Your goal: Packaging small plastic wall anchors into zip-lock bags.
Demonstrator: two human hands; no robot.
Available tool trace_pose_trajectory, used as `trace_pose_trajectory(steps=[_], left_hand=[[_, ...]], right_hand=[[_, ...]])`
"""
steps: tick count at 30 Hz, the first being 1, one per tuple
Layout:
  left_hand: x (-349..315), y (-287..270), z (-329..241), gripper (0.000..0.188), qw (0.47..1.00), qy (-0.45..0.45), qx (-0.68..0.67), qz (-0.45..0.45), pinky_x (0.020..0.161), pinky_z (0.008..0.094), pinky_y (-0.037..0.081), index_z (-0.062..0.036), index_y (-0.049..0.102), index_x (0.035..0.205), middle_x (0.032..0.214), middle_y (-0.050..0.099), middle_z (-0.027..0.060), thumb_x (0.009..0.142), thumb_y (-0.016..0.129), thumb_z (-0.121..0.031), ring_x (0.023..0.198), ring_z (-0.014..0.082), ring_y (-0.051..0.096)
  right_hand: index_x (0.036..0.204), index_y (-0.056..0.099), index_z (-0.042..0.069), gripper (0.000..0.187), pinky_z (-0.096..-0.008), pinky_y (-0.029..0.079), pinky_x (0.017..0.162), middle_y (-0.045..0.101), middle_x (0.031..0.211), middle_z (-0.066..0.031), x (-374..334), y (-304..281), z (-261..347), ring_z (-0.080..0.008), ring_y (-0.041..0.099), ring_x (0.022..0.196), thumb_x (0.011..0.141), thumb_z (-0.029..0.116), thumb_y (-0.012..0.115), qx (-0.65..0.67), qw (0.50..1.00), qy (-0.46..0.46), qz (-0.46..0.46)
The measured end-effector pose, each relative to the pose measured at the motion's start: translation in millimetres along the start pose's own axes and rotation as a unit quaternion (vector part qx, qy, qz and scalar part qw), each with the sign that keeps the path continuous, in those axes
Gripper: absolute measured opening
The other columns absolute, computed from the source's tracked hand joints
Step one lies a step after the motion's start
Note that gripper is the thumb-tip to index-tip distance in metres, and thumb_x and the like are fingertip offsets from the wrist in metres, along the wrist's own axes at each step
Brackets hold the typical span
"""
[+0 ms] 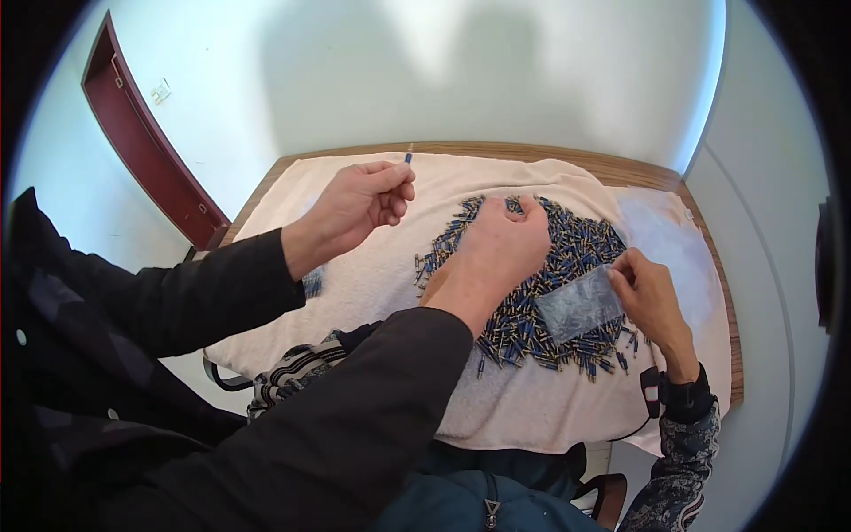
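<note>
My left hand [365, 202] is raised over the far left of the towel, thumb and forefinger pinching a small blue plug with a metal tip [409, 159] that points up. Its other fingers are curled. My right hand [503, 241] is closed above the big pile of blue-and-gold plugs [576, 232]; its back faces me, so what its fingers hold, if anything, is hidden. To the right, a co-worker's hand [658, 306] holds a clear plastic bag [581, 306] over the near side of the pile. Part of another hand shows behind my right wrist.
A cream towel [355, 328] covers most of the wooden table [301, 162]. A small bundle of plugs [312, 282] lies below my left wrist. Pale plastic sheeting [665, 244] lies at the right. The co-worker sits close at the near edge; a wall stands behind the table.
</note>
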State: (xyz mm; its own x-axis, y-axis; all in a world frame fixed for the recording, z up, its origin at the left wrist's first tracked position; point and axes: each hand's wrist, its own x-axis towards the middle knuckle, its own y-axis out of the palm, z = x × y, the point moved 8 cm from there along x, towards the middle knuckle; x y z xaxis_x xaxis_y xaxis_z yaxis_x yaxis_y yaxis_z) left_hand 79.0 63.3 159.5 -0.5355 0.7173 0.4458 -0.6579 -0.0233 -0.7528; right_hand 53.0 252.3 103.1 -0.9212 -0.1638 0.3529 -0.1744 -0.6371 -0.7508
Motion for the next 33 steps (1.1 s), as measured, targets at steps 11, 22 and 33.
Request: trace_pose_trajectory(steps=[11,22,33], left_hand=[[15,-16,57,0.018,0.613,0.036,0.753,0.234,0.061,0.0180,0.044,-0.0013,0.063,0.099,0.071,0.056,-0.0003,0.099,0.056,-0.018,0.062,0.0086,0.053],[-31,55,54,0.023,0.195,0.162,0.963,0.094,0.065,0.0214,0.049,0.0029,0.066,0.106,0.083,0.065,0.0025,0.099,0.058,-0.017,0.072,0.0079,0.059],[-81,137,-3,0.025,-0.583,0.241,0.766,-0.124,0.073,0.0255,0.055,0.0034,0.068,0.108,0.093,0.072,0.0077,0.100,0.056,-0.017,0.082,0.0108,0.068]], right_hand=[[0.090,0.057,0.000,0.012,-0.0376,0.051,0.060,0.068,0.072,-0.0145,8,43,46,-0.0299,0.068,0.067,0.093,0.011,0.060,-0.029,0.997,-0.055,0.052],[0.093,0.063,-0.001,0.014,-0.0322,0.053,0.061,0.070,0.075,-0.0126,12,72,65,-0.0226,0.070,0.069,0.089,0.013,0.066,0.066,0.993,-0.034,0.090],[0.097,0.069,0.001,0.022,-0.0316,0.052,0.078,0.068,0.095,-0.0127,3,77,52,-0.0189,0.066,0.088,0.078,0.011,0.075,0.093,0.984,-0.029,0.152]])
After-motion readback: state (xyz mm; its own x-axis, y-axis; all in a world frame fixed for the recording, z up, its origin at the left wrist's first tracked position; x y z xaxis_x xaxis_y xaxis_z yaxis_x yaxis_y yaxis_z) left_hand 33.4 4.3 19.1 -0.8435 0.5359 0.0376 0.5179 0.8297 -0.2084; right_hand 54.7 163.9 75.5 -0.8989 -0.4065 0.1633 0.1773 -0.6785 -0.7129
